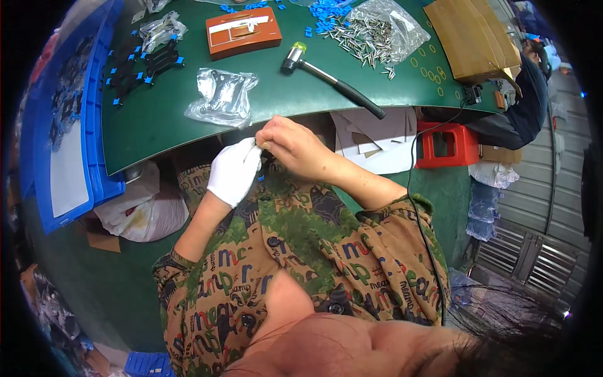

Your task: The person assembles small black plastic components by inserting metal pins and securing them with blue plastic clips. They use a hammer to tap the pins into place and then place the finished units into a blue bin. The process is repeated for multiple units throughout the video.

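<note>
My left hand (234,171), in a white glove, and my bare right hand (290,146) meet just off the table's near edge. Both have their fingers pinched together, tip against tip. Whatever they hold is mostly hidden; a bit of dark material and a small blue piece (261,178) show just below the fingers. Beyond the hands, near the edge, lies a clear plastic bag (221,99) with dark parts inside. A mallet (333,80) with a black grip rests to its right, its handle end reaching over the edge.
On the green table (157,129) stand an orange-brown box (243,35), dark brackets with blue clips (133,68), a heap of metal pins (370,41) and a cardboard box (472,38). A blue bin (92,144) is at left, a red stool (447,146) at right. Another person's sleeve (526,110) shows far right.
</note>
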The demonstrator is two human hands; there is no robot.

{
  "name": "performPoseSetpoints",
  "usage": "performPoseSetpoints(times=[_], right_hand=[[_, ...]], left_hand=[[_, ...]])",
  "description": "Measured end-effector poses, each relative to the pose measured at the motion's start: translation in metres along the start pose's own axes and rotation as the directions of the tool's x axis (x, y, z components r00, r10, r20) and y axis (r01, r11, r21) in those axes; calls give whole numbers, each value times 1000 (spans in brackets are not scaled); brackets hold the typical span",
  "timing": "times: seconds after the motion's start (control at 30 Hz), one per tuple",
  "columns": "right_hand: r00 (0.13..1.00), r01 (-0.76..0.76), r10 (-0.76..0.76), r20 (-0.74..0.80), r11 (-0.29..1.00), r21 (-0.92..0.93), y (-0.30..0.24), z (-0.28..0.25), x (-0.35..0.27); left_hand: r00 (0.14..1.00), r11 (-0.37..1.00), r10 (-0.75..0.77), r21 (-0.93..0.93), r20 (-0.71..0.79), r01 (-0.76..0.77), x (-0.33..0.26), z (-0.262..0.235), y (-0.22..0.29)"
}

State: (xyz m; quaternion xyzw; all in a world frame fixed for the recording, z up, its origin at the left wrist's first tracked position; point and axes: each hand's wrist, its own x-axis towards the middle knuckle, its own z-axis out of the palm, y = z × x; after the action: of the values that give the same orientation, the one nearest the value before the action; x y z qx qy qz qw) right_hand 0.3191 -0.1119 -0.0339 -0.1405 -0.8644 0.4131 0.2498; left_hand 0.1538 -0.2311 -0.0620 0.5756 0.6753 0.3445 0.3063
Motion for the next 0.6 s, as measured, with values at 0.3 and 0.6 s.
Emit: performPoseSetpoints(times=[0.3, 0.6], right_hand=[[1000, 20, -18, 21, 998, -64, 14, 1, -4], [953, 301, -299, 49, 921, -246, 24, 11, -8]], left_hand=[[960, 917, -54, -367, 276, 157, -13, -23, -4], [917, 791, -90, -532, 388, 302, -16, -25, -7]])
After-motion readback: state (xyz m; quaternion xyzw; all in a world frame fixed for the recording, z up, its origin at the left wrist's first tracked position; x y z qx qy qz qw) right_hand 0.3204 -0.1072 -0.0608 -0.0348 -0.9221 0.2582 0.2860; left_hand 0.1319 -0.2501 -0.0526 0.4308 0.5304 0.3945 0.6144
